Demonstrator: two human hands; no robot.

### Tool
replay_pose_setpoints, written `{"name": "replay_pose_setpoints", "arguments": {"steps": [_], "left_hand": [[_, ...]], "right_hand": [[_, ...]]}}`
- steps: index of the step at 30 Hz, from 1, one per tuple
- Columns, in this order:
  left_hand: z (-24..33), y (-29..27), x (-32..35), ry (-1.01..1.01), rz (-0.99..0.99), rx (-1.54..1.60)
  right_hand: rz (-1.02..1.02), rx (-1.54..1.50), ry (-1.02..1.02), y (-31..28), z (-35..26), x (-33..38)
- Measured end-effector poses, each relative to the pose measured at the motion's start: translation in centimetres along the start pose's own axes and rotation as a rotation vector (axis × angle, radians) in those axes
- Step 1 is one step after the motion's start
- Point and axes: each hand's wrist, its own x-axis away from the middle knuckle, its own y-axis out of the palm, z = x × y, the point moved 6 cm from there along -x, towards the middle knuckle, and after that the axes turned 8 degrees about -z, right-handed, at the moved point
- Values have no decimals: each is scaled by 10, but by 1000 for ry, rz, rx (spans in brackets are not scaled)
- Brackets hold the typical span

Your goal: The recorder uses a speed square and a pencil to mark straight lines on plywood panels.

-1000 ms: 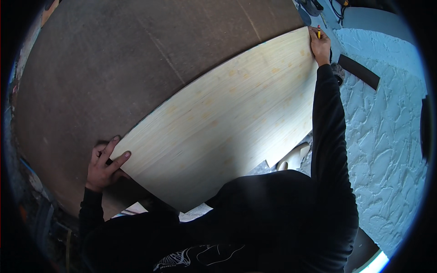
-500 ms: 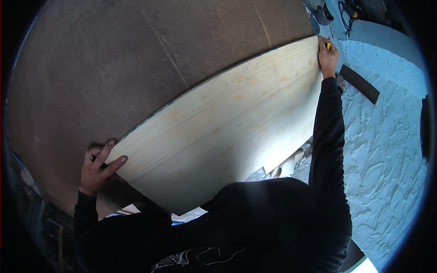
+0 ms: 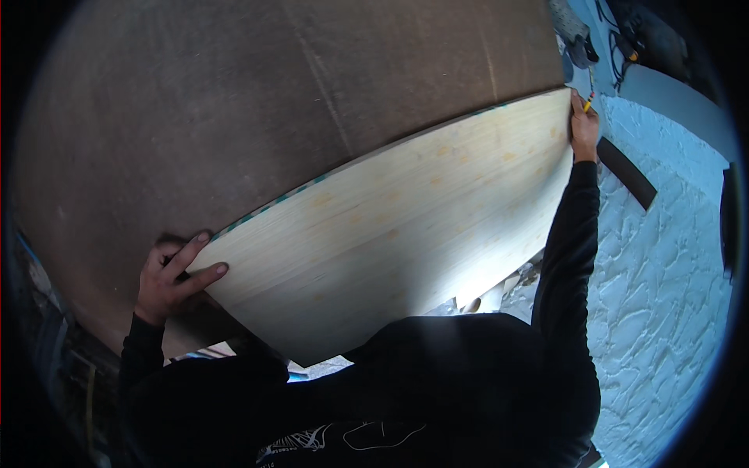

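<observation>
A pale wooden board [image 3: 398, 210] with yellowish spots lies slanted in front of my body, its far edge along a large brown panel surface [image 3: 211, 117]. My left hand [image 3: 173, 277] is closed around the board's left corner, a finger and the thumb on its top and the other fingers partly hidden. At the far right corner my right hand [image 3: 584, 129] grips the board's end. A yellow pencil [image 3: 589, 103] with a reddish tip sticks out of that same hand. Green marks show along the board's far edge.
On the right is a pale blue textured wall [image 3: 655, 288] with a dark strip [image 3: 628, 173] against it. A grey tool [image 3: 576, 35] and black cable [image 3: 619, 58] are at the far right. Scraps [image 3: 491, 299] show below the board.
The board's right end and my right hand appear lower and farther right in the picture, as the whole view has shifted. Both hands keep their hold.
</observation>
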Motion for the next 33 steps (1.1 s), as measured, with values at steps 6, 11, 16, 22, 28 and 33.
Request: {"name": "replay_pose_setpoints", "arguments": {"steps": [6, 11, 16, 22, 28, 33], "left_hand": [[-1, -3, -6, 31, 88, 30], [-1, -14, -8, 138, 162, 32], [1, -20, -8, 218, 213, 41], [4, -22, -7, 258, 218, 45], [1, -15, -4, 178, 213, 88], [4, -13, -3, 135, 211, 130]], "right_hand": [[-63, -95, -69, -2, 8, -6], [-74, -135, -38, 1, 16, -15], [-62, -212, -31, 1, 10, -10], [-89, -229, -29, 4, 1, -4], [-88, -209, -26, 0, 8, -8], [-94, -213, -42, -5, 11, -6]]}}
